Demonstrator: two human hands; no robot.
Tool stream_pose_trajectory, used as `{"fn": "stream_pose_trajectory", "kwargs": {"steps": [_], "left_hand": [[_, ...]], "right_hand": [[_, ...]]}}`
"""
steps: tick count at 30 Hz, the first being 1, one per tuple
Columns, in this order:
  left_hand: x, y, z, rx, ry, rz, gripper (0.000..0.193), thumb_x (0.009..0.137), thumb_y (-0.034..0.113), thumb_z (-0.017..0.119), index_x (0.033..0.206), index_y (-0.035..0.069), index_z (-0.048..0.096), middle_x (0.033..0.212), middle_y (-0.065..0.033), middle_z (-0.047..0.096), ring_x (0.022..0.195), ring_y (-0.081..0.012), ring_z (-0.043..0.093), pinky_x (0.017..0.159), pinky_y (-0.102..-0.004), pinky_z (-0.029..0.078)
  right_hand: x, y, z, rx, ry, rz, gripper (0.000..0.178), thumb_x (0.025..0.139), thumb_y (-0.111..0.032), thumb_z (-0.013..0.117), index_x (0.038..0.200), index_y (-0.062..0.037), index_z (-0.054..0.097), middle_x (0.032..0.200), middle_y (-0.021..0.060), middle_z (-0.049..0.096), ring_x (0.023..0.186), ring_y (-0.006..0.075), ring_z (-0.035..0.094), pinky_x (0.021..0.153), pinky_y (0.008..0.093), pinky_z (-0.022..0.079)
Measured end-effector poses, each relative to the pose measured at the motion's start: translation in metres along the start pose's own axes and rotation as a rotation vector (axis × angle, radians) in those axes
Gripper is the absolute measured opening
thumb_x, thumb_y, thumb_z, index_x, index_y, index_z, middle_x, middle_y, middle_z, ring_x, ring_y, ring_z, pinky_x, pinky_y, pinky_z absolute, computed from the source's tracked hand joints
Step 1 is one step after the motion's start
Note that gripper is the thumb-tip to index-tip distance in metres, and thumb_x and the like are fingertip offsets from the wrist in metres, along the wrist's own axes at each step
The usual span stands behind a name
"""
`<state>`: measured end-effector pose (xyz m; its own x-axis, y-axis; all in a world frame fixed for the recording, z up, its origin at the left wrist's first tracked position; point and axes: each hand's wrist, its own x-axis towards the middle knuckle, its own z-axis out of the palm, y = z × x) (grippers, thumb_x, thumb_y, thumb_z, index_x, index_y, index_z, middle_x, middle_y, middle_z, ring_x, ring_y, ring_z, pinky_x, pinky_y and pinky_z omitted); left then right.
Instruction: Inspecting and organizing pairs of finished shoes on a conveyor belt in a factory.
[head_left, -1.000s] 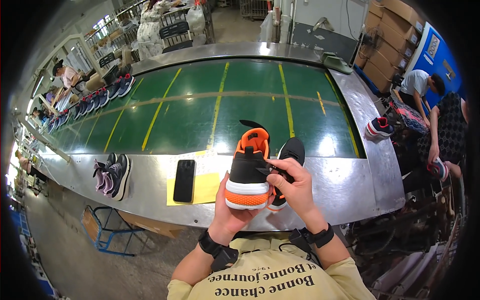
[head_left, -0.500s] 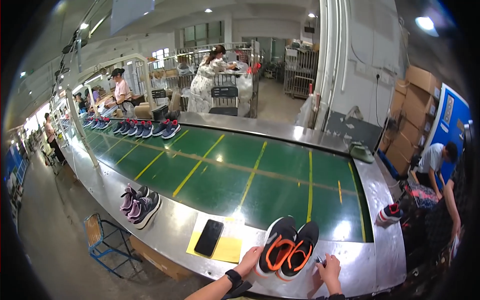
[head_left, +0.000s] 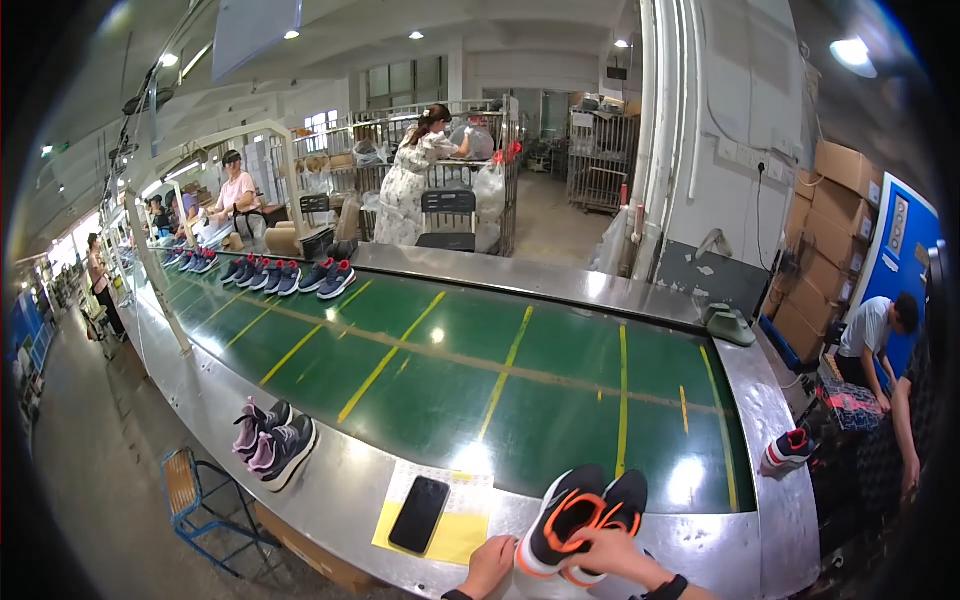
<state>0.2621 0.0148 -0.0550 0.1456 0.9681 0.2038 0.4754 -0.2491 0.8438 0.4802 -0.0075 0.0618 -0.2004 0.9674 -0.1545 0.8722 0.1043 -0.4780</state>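
Observation:
A pair of black sneakers with orange linings stands on the metal rim at the front of the conveyor: a left sneaker (head_left: 556, 515) and a right sneaker (head_left: 627, 490). My right hand (head_left: 608, 553) reaches across the heels, its fingers pinched at the orange collar of the left sneaker. Beside that sneaker's outer side, my left hand (head_left: 489, 563) is curled closed; what its fingers hold, if anything, is hidden. Left of the hands, a black phone (head_left: 419, 514) lies on yellow and white paper (head_left: 462, 527).
A purple-trimmed pair of sneakers (head_left: 276, 445) sits on the rim farther left. Several navy sneakers (head_left: 288, 277) line the far side of the green belt (head_left: 450, 360). A single shoe (head_left: 788, 450) is at the right, near a crouching person (head_left: 868, 340). A stool (head_left: 207, 505) stands below.
My right hand has moved left from beside the right sneaker to the left sneaker's collar. My left hand has drawn back and curled. The view has tilted up slightly.

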Motion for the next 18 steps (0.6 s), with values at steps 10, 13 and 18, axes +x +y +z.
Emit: {"fn": "stream_pose_trajectory", "kwargs": {"steps": [10, 13, 18], "left_hand": [[-0.009, 0.001, 0.007, 0.051, -0.022, -0.029, 0.019, 0.084, 0.018, 0.052, 0.081, 0.002, 0.062, 0.076, -0.0184, 0.061, 0.072, -0.0356, 0.058, 0.062, -0.0428, 0.045], [-0.014, 0.003, 0.011, 0.143, 0.054, 0.08, 0.014, 0.082, 0.016, 0.055, 0.078, 0.004, 0.061, 0.072, -0.0173, 0.059, 0.066, -0.0337, 0.058, 0.057, -0.0424, 0.044], [-0.014, 0.001, 0.012, 0.169, 0.069, 0.056, 0.008, 0.079, 0.012, 0.058, 0.078, 0.005, 0.062, 0.066, -0.0163, 0.058, 0.059, -0.0325, 0.057, 0.054, -0.0409, 0.044]], "right_hand": [[0.158, 0.091, -0.154, 1.747, 0.168, 0.542, 0.028, 0.083, -0.022, 0.06, 0.106, -0.0066, 0.054, 0.098, 0.0067, 0.062, 0.089, 0.0216, 0.061, 0.075, 0.0392, 0.049], [0.245, 0.152, -0.166, 1.935, 0.274, 0.66, 0.021, 0.078, -0.014, 0.059, 0.097, -0.0065, 0.052, 0.089, 0.0055, 0.058, 0.083, 0.0233, 0.057, 0.072, 0.0387, 0.047], [0.364, 0.176, -0.202, 2.061, 0.249, -0.055, 0.015, 0.076, -0.013, 0.054, 0.089, -0.0052, 0.052, 0.085, 0.0084, 0.056, 0.079, 0.0252, 0.056, 0.071, 0.0367, 0.048]]}}
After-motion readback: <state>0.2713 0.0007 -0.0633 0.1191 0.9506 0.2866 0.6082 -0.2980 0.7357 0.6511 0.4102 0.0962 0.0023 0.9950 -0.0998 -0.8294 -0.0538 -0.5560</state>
